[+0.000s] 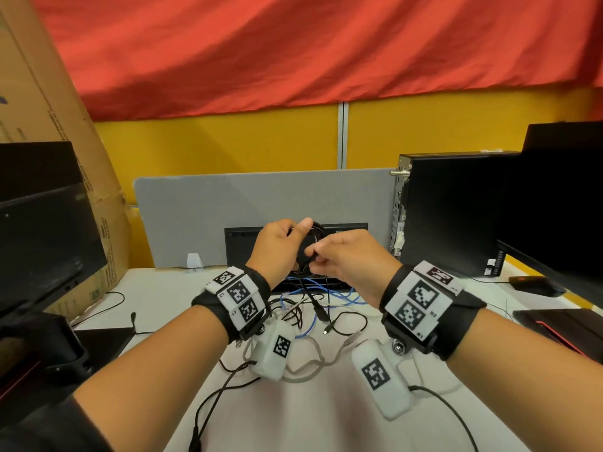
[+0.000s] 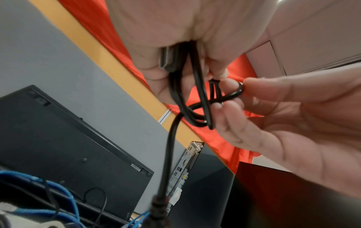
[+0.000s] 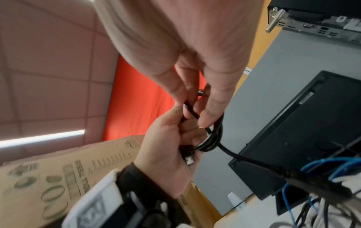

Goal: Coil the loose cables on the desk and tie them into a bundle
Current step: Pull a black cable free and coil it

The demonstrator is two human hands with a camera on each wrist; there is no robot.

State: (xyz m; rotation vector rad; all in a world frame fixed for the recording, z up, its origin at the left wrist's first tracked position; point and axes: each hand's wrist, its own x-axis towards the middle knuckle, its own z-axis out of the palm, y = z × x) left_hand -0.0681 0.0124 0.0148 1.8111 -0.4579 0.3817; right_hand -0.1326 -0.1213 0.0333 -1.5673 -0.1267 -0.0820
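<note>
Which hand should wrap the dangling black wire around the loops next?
Probably the right hand. Its fingertips pinch the free strand of the black cable, so it can guide the hanging tail around. The left hand is busy gripping the coiled loops with one plug; letting go might undo them.

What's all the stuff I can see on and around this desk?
black cable: one, black, coiled, held up between both hands, its tail hanging toward the desk
blue cables: a loose tangle, blue, mid desk
thin black cables: several, black, tangled with the blue
grey cable: one, grey, near edge of the tangle
desk: one, white
divider: one, grey, behind the desk
computer case: one, black, right
cardboard box: one, brown, left
curtain: one, red, above
left hand: grips the coil
right hand: pinches a loop
</note>
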